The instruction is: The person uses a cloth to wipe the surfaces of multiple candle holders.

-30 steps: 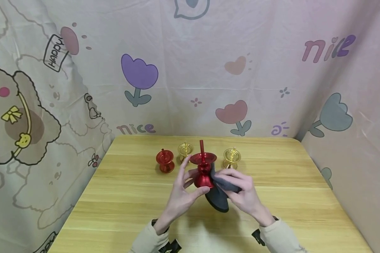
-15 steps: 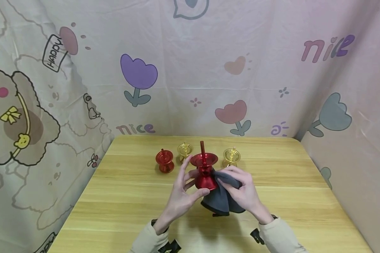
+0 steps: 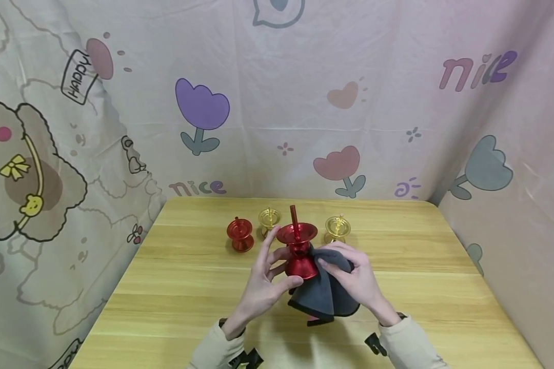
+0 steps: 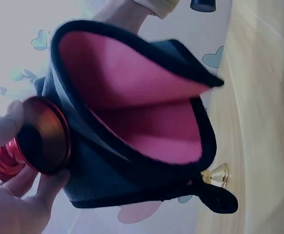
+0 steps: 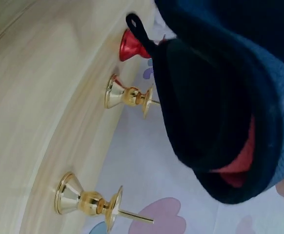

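My left hand [image 3: 277, 264] holds a tall red metal candle holder [image 3: 298, 249] above the table, thumb under its base and fingers behind the stem. In the left wrist view the holder's round base [image 4: 42, 141] sits against my fingers [image 4: 20, 204]. My right hand [image 3: 348, 274] grips a dark grey cloth [image 3: 322, 300] and presses it against the holder's right side. The cloth's pink inner face [image 4: 142, 112] shows from below, and it hangs in folds [image 5: 220, 97] with a small loop at one corner.
On the wooden table [image 3: 175, 287] stand a small red holder [image 3: 240, 234] and two gold holders [image 3: 269, 219] [image 3: 337, 229] in a row behind my hands. The gold pair [image 5: 127, 96] [image 5: 91, 202] stands near the far edge. Printed fabric walls close in the back and sides.
The cloth has slid lower and spread out beneath the red holder. My right hand has shifted slightly along the holder's side; the left hand keeps its hold.
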The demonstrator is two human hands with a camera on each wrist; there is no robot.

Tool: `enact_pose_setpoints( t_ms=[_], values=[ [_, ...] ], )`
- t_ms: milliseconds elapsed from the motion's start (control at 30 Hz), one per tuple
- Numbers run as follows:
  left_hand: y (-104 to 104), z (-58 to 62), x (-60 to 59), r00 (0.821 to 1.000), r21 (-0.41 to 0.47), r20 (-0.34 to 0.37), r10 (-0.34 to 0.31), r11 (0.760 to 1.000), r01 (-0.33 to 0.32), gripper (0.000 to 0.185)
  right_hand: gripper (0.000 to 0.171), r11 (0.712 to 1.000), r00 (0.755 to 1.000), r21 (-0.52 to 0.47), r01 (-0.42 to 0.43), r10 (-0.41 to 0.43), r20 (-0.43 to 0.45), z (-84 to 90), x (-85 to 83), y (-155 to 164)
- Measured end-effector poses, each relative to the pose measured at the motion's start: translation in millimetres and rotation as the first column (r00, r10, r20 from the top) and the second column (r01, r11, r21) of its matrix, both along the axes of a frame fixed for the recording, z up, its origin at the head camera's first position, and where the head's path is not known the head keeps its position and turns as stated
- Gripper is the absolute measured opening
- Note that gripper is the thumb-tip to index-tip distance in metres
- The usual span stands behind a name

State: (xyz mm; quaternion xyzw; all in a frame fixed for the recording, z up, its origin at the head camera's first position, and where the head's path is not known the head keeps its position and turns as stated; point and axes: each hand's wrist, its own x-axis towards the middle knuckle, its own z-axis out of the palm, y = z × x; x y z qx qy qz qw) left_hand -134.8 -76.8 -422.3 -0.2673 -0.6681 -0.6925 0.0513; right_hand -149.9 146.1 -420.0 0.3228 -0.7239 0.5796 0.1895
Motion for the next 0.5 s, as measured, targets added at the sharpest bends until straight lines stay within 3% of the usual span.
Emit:
enact_pose_setpoints(
  t_ms=[67,167,233,333,433,500],
  values=[
    [-1.5,0.6,-1.0,1.000,0.008,0.007,-0.020,1.000,0.020,0.097,0.033,1.000,1.000,0.012,-0.009,0.009,0.002,-0.4,0.3,0.6],
    [-2.1,2.7,-2.1,0.998,-0.004,0.055,-0.001,1.000,0.001,0.095,0.038,0.997,0.990,0.032,-0.066,0.069,-0.120,-3.7,-1.9,0.5],
    [-1.4,4.3,-2.3,0.994,-0.019,0.102,0.028,0.999,-0.026,0.095,0.038,0.992,0.967,0.041,-0.115,0.122,-0.223,-5.9,-4.5,-0.1],
    [0.1,5.5,-2.1,0.987,-0.035,0.149,0.066,0.997,-0.061,0.096,0.033,0.982,0.913,0.050,-0.182,0.187,-0.363,-8.9,-9.7,-1.1],
    [1.1,5.5,-1.7,0.984,-0.031,0.161,0.075,0.997,-0.071,0.097,0.029,0.977,0.875,0.056,-0.206,0.209,-0.437,-10.4,-13.8,-2.0],
    [1.5,4.8,-1.7,0.985,-0.023,0.155,0.070,0.997,-0.067,0.097,0.029,0.980,0.866,0.063,-0.190,0.197,-0.459,-10.8,-15.6,-2.5]
  ],
)
